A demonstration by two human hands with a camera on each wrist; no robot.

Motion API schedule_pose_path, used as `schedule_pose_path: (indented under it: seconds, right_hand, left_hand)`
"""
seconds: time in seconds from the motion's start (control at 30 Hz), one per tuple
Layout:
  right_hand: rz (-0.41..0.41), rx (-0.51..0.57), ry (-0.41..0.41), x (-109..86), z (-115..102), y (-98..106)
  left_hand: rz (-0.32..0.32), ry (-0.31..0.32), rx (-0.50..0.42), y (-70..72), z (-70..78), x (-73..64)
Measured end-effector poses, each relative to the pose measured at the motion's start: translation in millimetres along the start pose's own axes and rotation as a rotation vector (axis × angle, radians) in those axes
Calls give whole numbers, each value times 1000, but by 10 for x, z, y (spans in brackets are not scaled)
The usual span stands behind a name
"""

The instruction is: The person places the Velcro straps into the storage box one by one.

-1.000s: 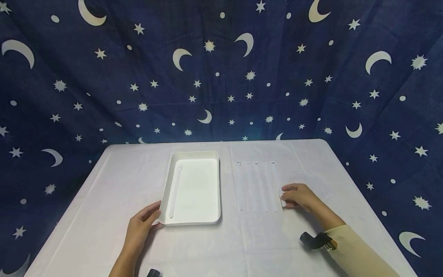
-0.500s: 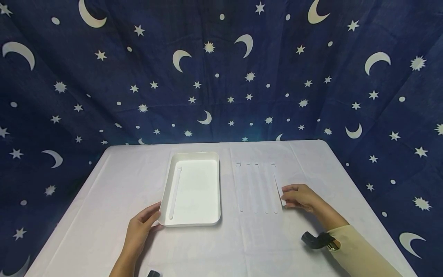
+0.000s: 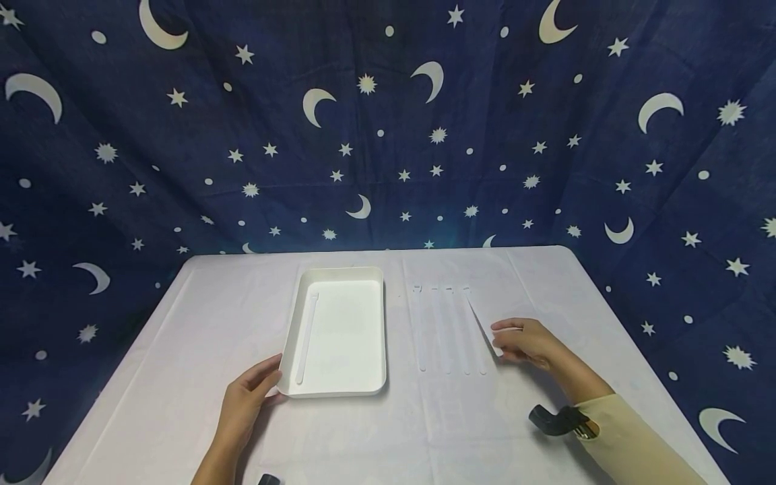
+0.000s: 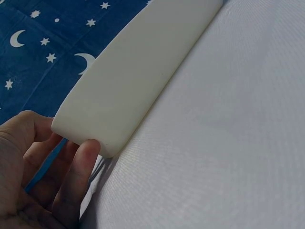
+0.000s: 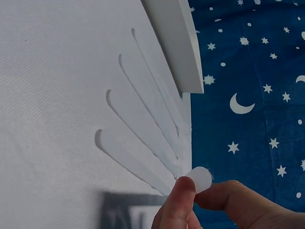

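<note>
My left hand point(image 3: 247, 387) grips the near left corner of a white tray point(image 3: 358, 391), which shows its outer wall in the left wrist view. Inside the tray lies a flat white strap point(image 3: 307, 337) with a small slotted head. My right hand point(image 3: 526, 342) pinches the near, rounded end of another white strap point(image 3: 485, 327) between thumb and fingers. This strap slants up from its far end towards my hand. In the right wrist view its rounded tip point(image 5: 202, 178) sticks out past my fingers. To its left, several similar straps point(image 3: 420, 330) lie side by side on the table.
A white cloth point(image 3: 448, 431) covers the table, and the straps barely stand out against it. Behind the table hangs a dark blue curtain point(image 3: 388, 135) with moons and stars. A black wrist mount point(image 3: 554, 420) sits under my right sleeve.
The near end of the strap in my right hand has come up off the table, and its far end has shifted left. My left hand and the tray have not moved.
</note>
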State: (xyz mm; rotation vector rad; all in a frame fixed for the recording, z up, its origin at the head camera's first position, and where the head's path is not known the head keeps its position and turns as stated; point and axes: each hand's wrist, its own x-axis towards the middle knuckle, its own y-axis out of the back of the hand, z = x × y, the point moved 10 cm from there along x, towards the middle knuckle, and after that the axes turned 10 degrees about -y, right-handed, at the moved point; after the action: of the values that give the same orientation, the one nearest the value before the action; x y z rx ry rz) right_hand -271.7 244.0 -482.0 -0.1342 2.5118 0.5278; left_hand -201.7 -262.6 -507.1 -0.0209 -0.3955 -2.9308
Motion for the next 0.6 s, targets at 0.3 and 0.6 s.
schedule_pose_path:
  seconds: [0.3,0.6]
  right_hand:
    - [-36,-11,38,-37,-119,5]
    - [-93,32,60,-61,-199,-23]
  left_hand:
    - [14,2,-1,5,-5,-2]
    - [6,10,6,5,-4,-2]
